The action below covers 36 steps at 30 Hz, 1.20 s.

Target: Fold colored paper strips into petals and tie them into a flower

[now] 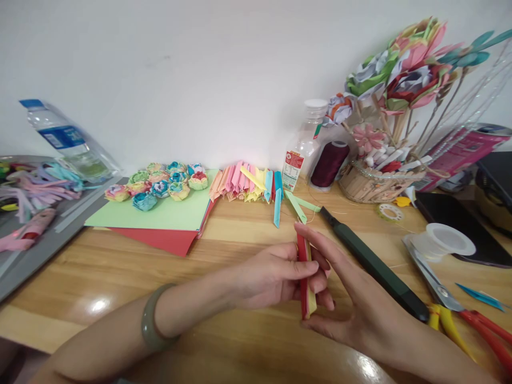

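A narrow folded paper stack (304, 288), red on one side and pale yellow on the other, stands upright between both hands. My left hand (284, 272) pinches its middle between thumb and fingers. My right hand (348, 288) spans it lengthwise, with a fingertip at the top end and the thumb at the bottom end. Just beyond the hands lie green folded strips (296, 207) and a blue strip (277, 205), beside a row of pink, orange and yellow folded papers (242, 181).
Small paper flowers (160, 188) sit on green sheets (180, 216). At right are a dark green tool (376, 261), scissors (436, 282), a thread spool (448, 241), a phone (468, 229) and a flower basket (380, 181). Bottles stand or lean by the wall.
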Each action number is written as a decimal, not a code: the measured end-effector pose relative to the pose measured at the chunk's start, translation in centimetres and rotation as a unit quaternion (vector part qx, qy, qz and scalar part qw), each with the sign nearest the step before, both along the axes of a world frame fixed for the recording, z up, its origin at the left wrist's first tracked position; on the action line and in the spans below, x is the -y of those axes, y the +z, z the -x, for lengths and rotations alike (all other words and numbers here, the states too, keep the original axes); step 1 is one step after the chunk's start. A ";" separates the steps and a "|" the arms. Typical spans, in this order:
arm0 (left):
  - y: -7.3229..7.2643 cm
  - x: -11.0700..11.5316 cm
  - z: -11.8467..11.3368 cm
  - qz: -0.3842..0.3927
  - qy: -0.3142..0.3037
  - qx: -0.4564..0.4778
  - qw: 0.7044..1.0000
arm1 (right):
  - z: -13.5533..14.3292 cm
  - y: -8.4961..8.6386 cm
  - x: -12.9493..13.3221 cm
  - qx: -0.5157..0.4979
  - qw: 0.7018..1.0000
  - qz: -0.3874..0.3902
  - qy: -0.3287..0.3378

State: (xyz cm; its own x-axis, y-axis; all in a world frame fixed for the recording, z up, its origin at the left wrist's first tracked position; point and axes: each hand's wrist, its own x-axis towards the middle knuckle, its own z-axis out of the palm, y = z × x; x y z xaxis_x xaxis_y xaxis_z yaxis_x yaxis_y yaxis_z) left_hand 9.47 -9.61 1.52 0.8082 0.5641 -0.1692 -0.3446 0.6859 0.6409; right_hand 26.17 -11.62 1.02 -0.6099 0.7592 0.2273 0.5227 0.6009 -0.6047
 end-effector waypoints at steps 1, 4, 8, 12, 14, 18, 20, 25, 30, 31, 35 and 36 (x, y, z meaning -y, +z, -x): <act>0.1 0.1 0.0 -0.005 0.002 -0.004 1.000 | 0.0 -0.1 0.0 -0.001 1.000 -0.003 -0.001; 0.3 0.3 0.0 -0.017 0.011 -0.016 1.000 | 0.0 -0.3 0.1 -0.010 1.000 -0.013 0.000; 0.4 0.4 -0.1 -0.022 0.034 -0.032 0.999 | -0.4 0.1 0.1 -0.028 0.999 0.026 0.017; 0.3 0.4 -0.2 -0.074 0.010 -0.076 0.994 | -0.7 0.9 -0.5 -0.170 0.976 0.124 -0.056; 0.3 0.4 -0.2 -0.105 -0.020 -0.102 0.989 | -0.7 1.2 -0.9 -0.216 0.956 0.177 -0.094; 0.3 0.4 -0.3 -0.139 -0.038 -0.147 0.979 | -0.2 1.8 -1.4 -0.226 0.922 0.290 -0.123; 0.3 0.3 -0.3 -0.147 -0.009 -0.163 0.976 | -0.2 2.0 -1.5 -0.246 0.908 0.300 -0.156; 0.4 -0.1 -0.4 -0.113 0.078 -0.196 0.971 | -0.5 2.0 -1.6 -0.268 0.897 0.267 -0.227; 0.7 0.0 -0.4 -0.114 0.099 -0.231 0.961 | -0.6 2.0 -1.7 -0.247 0.907 0.216 -0.262; 0.8 0.0 -0.4 -0.119 0.097 -0.242 0.958 | -0.6 2.0 -1.7 -0.244 0.910 0.212 -0.262; 0.9 -0.2 0.0 -0.155 0.061 -0.267 0.949 | -0.8 1.9 -1.7 -0.253 0.912 0.223 -0.235; 0.8 -0.3 0.1 -0.164 0.054 -0.263 0.949 | -0.8 1.9 -1.7 -0.259 0.911 0.235 -0.218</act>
